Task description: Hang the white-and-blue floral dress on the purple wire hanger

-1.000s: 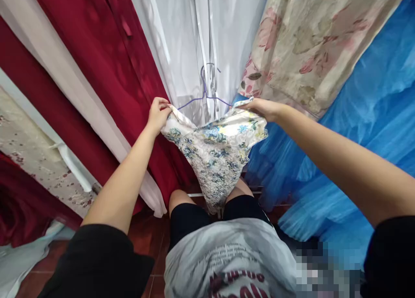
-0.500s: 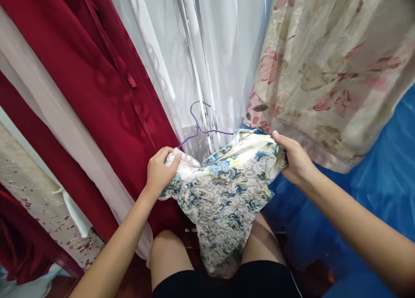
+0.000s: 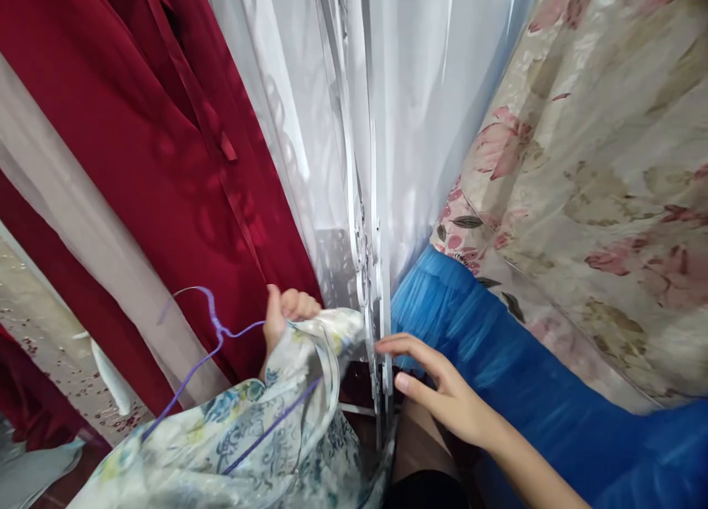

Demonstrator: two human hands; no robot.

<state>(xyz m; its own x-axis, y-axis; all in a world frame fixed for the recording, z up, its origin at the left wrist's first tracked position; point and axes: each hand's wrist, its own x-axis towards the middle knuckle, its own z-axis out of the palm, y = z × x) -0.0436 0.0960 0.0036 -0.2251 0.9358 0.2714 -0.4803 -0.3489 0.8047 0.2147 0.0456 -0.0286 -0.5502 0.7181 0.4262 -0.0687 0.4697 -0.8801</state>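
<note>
Blue-flowered cream satin garment [image 3: 248, 442]: lower left to lower centre of frame, bunched, hanging low in front of the person's legs. It is threaded on a thin purple wire hanger [image 3: 217, 333].

Left hand [image 3: 285, 313], just left of centre: fingers curled shut round the garment's top edge where one hanger arm runs in, thumb upright. Firm fistful, not a fingertip pinch.

Right hand [image 3: 436, 387], lower centre-right: spread and flat, holding nothing. Fingertips [image 3: 383, 344] at the vertical trimmed edge of the white sheer hanging fabric [image 3: 398, 125]; contact looks likely, not certain.

Step in hand, by my reading: garment carried on its hanger in one hand while the other feels into the row of hung clothes. A further move would call for the hook kept free of cloth and the satin kept from sliding off the wire.

Orientation: hanger tipped over, hook pointing to upper left of frame. Its long axis runs from lower left up towards centre. Garment's length trails from the fist down to the bottom left.

Around: dark red satin garment [image 3: 166, 162] upper left, pale strip of cloth [image 3: 66, 214] beside it. Blue pleated tulle [image 3: 487, 347] right of the white fabric. Beige cloth with pink flowers [image 3: 608, 184] upper right.
</note>
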